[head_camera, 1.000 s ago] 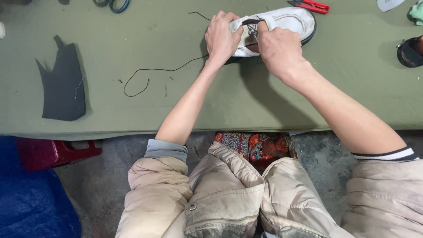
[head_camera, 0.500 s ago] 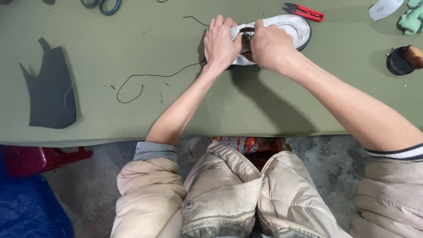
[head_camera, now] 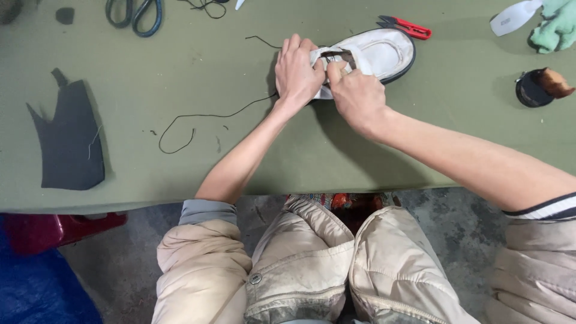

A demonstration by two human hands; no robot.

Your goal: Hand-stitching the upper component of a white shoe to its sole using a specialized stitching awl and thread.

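Observation:
A white shoe [head_camera: 378, 55] with a dark sole lies on its side on the olive-green table [head_camera: 240, 168]. My left hand [head_camera: 297, 72] wraps around the shoe's front end, fingers curled over it. My right hand [head_camera: 354, 93] pinches the white upper at the shoe's opening, thumb pressed next to the left hand. A thin black thread [head_camera: 204, 120] trails from under my left hand across the table to the left and ends in a loop.
A dark grey cut piece of material [head_camera: 72, 141] lies at the left. Blue-handled scissors [head_camera: 135, 12] sit at the far edge, red snips [head_camera: 408, 27] beyond the shoe. A round black tin with a brush [head_camera: 537, 87], green cloth [head_camera: 555, 24] and a white piece [head_camera: 513, 17] sit right.
Both hands have stayed on the shoe. The right hand has shifted slightly nearer along the upper. The view has drifted a little.

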